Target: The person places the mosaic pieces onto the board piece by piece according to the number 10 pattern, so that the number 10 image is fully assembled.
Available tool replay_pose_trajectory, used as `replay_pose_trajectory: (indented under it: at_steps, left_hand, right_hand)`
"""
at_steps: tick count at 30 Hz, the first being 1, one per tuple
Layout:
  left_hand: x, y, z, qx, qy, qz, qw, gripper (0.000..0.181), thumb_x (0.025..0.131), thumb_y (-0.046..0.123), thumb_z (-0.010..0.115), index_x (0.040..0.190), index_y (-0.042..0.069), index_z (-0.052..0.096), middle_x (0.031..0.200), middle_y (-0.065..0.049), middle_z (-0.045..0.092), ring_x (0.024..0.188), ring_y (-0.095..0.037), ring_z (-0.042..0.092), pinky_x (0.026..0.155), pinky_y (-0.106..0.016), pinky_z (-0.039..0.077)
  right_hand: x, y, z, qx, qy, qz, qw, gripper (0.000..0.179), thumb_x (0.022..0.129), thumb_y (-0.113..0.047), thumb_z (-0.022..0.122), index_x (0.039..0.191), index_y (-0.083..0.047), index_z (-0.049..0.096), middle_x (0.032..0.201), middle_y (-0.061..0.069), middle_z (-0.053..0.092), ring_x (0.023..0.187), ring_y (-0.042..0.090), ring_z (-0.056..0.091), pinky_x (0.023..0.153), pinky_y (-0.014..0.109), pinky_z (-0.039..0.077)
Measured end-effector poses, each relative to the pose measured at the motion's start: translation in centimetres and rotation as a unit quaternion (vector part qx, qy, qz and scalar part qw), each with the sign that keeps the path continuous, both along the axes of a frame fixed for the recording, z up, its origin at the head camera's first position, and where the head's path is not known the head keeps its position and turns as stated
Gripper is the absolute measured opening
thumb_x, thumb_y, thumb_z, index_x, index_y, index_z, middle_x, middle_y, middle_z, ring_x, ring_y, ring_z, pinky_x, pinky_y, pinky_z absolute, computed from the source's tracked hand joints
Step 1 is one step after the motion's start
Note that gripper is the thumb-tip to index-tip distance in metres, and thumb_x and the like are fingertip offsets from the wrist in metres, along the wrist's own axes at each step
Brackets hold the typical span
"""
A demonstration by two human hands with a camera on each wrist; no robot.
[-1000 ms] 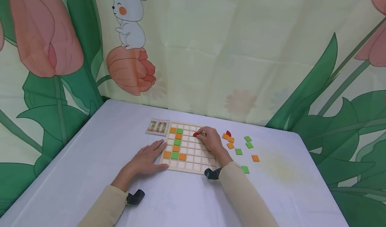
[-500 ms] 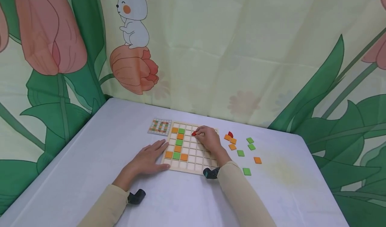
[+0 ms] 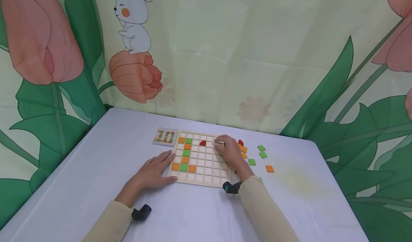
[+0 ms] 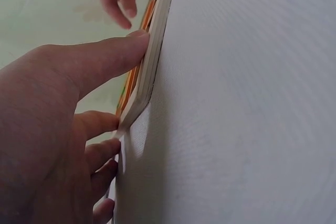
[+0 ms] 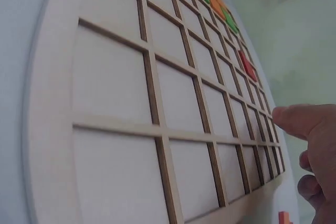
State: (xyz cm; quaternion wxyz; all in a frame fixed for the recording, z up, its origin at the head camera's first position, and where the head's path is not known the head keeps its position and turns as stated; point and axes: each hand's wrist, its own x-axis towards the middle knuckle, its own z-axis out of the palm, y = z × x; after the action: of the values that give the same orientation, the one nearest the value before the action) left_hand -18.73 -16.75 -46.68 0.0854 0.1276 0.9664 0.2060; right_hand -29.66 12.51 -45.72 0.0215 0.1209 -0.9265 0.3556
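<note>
A wooden grid board [image 3: 206, 162] lies flat on the table, with orange and green square tiles in cells on its left side. One red quarter-circle tile [image 3: 202, 143] sits in a cell near the top; the right wrist view shows this red tile [image 5: 247, 66] in the grid too. My left hand [image 3: 154, 171] rests at the board's left edge, fingers spread, the thumb [image 4: 113, 59] touching the frame in the left wrist view. Over the right part of the grid, my right hand [image 3: 229, 149] hovers with fingers loosely bent and nothing between them.
A small printed pattern card [image 3: 165, 137] lies at the board's upper left. Right of the board are loose green tiles [image 3: 252, 162], orange tiles [image 3: 269, 168] and another red piece [image 3: 240, 142], some partly behind my right hand. A printed curtain [image 3: 206, 56] stands behind the table.
My right hand has let go of the red quarter-circle tile, which now lies in a cell, and has moved right. My left hand stays at the board's edge.
</note>
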Motion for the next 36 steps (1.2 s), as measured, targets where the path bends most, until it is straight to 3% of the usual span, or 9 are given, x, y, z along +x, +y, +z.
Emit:
replay_pose_trajectory:
  at_steps: [5,12,18,36]
  left_hand:
    - [0.2,-0.4,0.2,0.002,0.005,0.005,1.0000,0.087,0.085,0.056,0.063,0.152,0.012,0.030,0.161,-0.012,0.023,0.148,-0.035,0.023,0.118,-0.057,0.022]
    - [0.3,-0.8,0.3,0.005,0.006,0.006,1.0000,0.088,0.085,0.057,0.063,0.152,0.012,0.030,0.161,-0.012,0.023,0.148,-0.036,0.023,0.118,-0.058,0.021]
    - [0.2,-0.9,0.1,0.004,0.009,0.005,0.9999,0.088,0.084,0.057,0.063,0.152,0.011,0.030,0.161,-0.013,0.023,0.147,-0.036,0.024,0.117,-0.059,0.021]
    - [0.2,-0.2,0.3,0.007,0.012,-0.008,0.9999,0.086,0.085,0.054,0.064,0.152,0.010,0.032,0.160,-0.013,0.025,0.147,-0.035,0.024,0.117,-0.059,0.022]
  right_hand:
    - [0.3,1.5,0.1,0.011,0.009,-0.028,0.9995,0.022,0.092,-0.020,0.064,0.112,-0.013,0.072,0.129,0.005,0.062,0.105,0.027,0.059,0.089,0.045,0.050]
    - [0.5,3.7,0.0,0.017,-0.030,-0.091,0.9953,0.023,0.093,-0.020,0.064,0.114,-0.014,0.070,0.132,0.006,0.059,0.126,0.026,0.050,0.108,0.045,0.045]
    - [0.4,5.1,-0.1,0.037,-0.036,-0.121,0.9914,0.029,0.091,-0.018,0.068,0.119,-0.010,0.067,0.132,0.010,0.057,0.128,0.029,0.049,0.107,0.044,0.045]
    - [0.0,6.9,-1.1,0.070,-0.044,-0.135,0.9874,0.032,0.091,-0.014,0.067,0.122,-0.009,0.066,0.128,0.012,0.058,0.122,0.031,0.050,0.106,0.045,0.046]
